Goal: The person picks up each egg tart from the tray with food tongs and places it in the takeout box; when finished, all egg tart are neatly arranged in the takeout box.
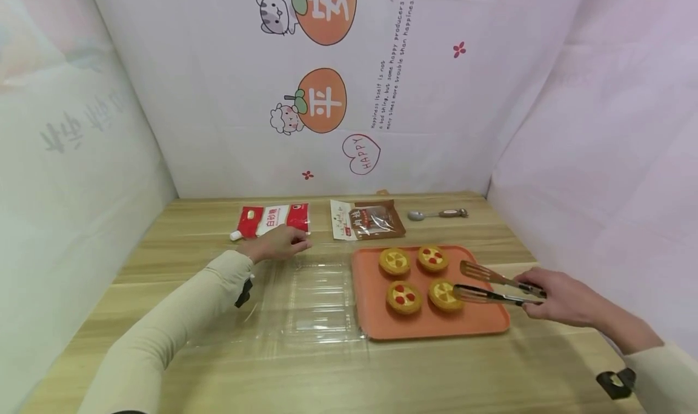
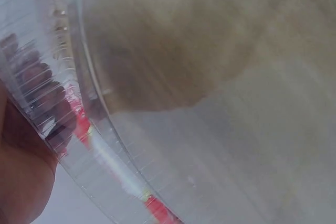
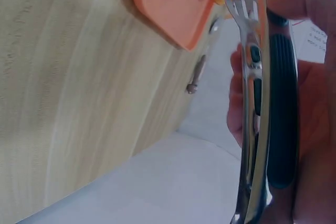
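Observation:
My left hand [image 1: 278, 243] is at the far left edge of a clear plastic box [image 1: 322, 299]. In the left wrist view, the fingers show through the ribbed clear wall and the thumb side of the hand [image 2: 26, 174] lies outside it, gripping the edge. With my right hand [image 1: 564, 297] I hold metal food tongs [image 1: 485, 295] by their dark-padded handles. Their arms are spread, the near tip beside the lower right egg tart [image 1: 443, 294]. That tart sits with several others, some topped with red pieces, on an orange tray [image 1: 376, 330].
Behind the box lies a red and white bag of sugar [image 1: 272, 217] with a spout. To its right are a brown spice packet [image 1: 376, 220] and a metal scoop [image 1: 436, 214] with a brown handle. Printed cloth walls [image 1: 234, 117] enclose the wooden table [image 1: 327, 383].

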Action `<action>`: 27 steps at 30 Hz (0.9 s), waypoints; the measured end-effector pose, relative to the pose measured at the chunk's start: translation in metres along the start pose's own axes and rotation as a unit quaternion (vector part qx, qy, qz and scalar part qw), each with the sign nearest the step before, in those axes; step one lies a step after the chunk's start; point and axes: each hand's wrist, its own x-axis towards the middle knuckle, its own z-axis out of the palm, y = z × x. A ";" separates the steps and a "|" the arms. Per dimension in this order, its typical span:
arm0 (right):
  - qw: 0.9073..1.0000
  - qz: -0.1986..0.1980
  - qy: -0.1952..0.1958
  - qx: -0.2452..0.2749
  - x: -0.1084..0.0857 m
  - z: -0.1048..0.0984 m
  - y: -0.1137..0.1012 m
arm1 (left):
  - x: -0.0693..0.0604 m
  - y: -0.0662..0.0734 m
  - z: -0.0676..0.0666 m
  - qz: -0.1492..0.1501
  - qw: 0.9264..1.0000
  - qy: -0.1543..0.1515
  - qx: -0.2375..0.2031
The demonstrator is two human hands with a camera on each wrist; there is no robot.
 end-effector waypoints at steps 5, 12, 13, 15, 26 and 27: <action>0.998 -0.040 -0.034 0.035 0.003 0.013 0.003 | -0.001 -0.001 0.001 0.004 1.000 0.005 -0.006; 0.998 -0.044 -0.041 0.014 0.014 0.023 -0.003 | 0.000 0.000 0.002 0.014 1.000 0.008 -0.011; 0.998 -0.044 -0.041 0.010 0.015 0.023 -0.004 | 0.000 0.000 0.002 0.014 1.000 0.009 -0.012; 0.998 -0.051 -0.039 0.005 0.016 0.022 -0.005 | 0.000 0.001 0.002 0.013 1.000 0.010 -0.014; 0.998 -0.056 -0.006 -0.008 0.019 0.015 -0.008 | -0.001 -0.002 0.001 0.001 1.000 0.007 -0.018; 0.998 -0.058 0.000 -0.014 0.021 0.012 -0.009 | -0.001 -0.002 0.001 -0.001 1.000 0.006 -0.016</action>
